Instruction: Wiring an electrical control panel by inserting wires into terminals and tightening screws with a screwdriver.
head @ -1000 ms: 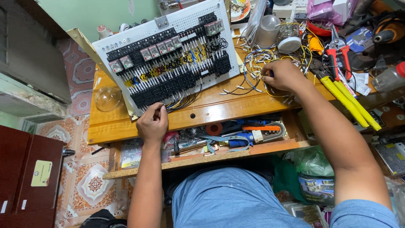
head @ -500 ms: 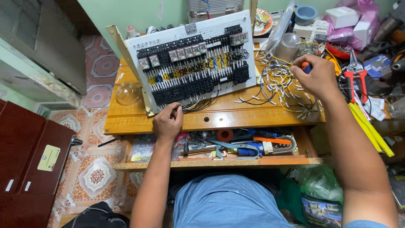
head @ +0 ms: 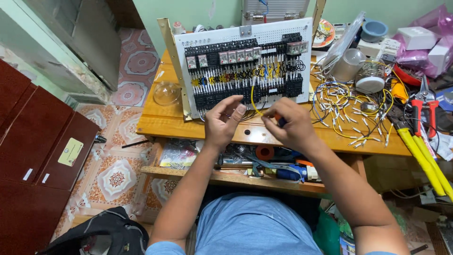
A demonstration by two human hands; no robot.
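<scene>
Both hands are meeting at the centre of the frame, above the front edge of the wooden table (head: 155,123). The right hand (head: 293,126) is pinching a yellow wire (head: 253,100) between thumb and fingertips — the wire is arching up in front of the panel (head: 243,66), which is leaning upright at the upper middle. The left hand (head: 222,122) is sitting just beside it, fingers half curled and loose, its thumb near the wire; whether it is touching, I cannot tell. A heap of cut wires (head: 347,111) is lying to the right — beyond it, yellow-handled cutters (head: 422,158) at the right edge.
</scene>
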